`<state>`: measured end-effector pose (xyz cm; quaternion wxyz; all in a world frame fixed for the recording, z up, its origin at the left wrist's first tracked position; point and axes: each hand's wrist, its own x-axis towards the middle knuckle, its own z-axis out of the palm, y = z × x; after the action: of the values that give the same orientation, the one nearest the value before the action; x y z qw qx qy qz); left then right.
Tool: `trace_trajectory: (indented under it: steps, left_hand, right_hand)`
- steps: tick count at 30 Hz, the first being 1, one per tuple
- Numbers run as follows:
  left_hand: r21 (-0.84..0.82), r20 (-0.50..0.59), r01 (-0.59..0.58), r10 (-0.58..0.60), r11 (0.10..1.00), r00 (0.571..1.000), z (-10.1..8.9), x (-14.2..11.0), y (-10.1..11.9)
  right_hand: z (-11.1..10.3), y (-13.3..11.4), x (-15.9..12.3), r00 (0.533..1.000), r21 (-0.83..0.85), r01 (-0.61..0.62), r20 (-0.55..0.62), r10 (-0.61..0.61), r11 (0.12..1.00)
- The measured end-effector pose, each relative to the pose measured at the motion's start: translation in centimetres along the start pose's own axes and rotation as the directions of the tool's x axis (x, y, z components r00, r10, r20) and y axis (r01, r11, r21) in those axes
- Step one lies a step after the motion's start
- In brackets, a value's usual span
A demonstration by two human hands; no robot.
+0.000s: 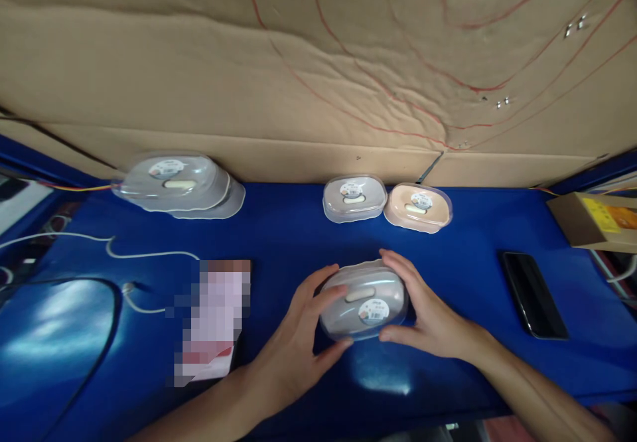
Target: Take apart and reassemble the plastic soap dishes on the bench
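Observation:
A small grey plastic box [338,312] with a clear lid, a pale handle tab and a round barcode sticker lies at the front middle of the blue table. My left hand [303,336] grips its left end, the thumb low at the near edge and a finger over the lid. On the right end, my right hand [418,309] has its thumb at the near side and its fingers at the far side. Whether the box touches the table cannot be told. Behind it stand a similar grey box [336,206] and a peach box [398,213], side by side.
Larger clear-lidded boxes [144,186] overlap at the back left. A blurred-out phone-like object [213,316] lies left of my hands, near white cables [149,254]. At right are a black phone [532,296] and a cardboard box [572,220]. Brown cardboard [174,83] walls the back.

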<state>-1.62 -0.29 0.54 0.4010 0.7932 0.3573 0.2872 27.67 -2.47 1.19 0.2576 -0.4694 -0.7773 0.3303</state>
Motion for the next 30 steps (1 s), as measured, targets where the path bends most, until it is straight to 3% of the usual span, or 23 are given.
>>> trace_trajectory:
  steps: [3,10,13,19,21,24,27,30]
  left_hand:
    - [-0.038,-0.009,0.004,-0.004,0.999,1.0,-0.1,0.2,0.0]
    - [-0.273,0.022,0.277,-0.282,0.921,0.959,-0.7,0.5,0.3]
    - [-0.226,0.026,0.256,-0.257,0.94,0.966,-0.7,0.5,0.5]
    - [-0.21,-0.037,0.097,-0.107,0.973,0.994,-0.3,0.2,0.7]
    - [-0.231,-0.033,0.101,-0.111,0.968,0.993,-0.1,0.0,0.6]
    - [-0.344,-0.012,0.229,-0.248,0.911,0.969,0.1,0.1,0.6]
    - [-0.473,0.081,0.393,-0.405,0.788,0.911,0.0,0.7,0.9]
    - [-0.483,0.172,0.478,-0.455,0.734,0.873,-0.3,1.1,1.5]
  right_hand:
    - [0.3,-0.1,0.2,0.998,0.087,-0.039,-0.036,0.043,0.995]
    - [1.1,-0.1,0.0,1.0,0.066,0.004,0.01,-0.005,0.998]
    - [1.1,-0.1,-0.1,1.0,0.024,0.015,0.006,-0.015,1.0]
    - [1.3,0.0,-0.2,0.997,-0.001,0.047,-0.063,-0.047,0.999]
    - [1.5,0.0,-0.3,0.996,-0.019,0.049,-0.077,-0.051,0.999]
    - [1.7,0.0,-0.4,0.991,-0.057,0.074,-0.106,-0.08,0.996]
    - [1.7,-0.2,-0.4,0.987,-0.086,0.091,-0.128,-0.101,0.992]
    - [1.8,-0.4,-0.4,0.986,-0.1,0.091,-0.133,-0.104,0.991]
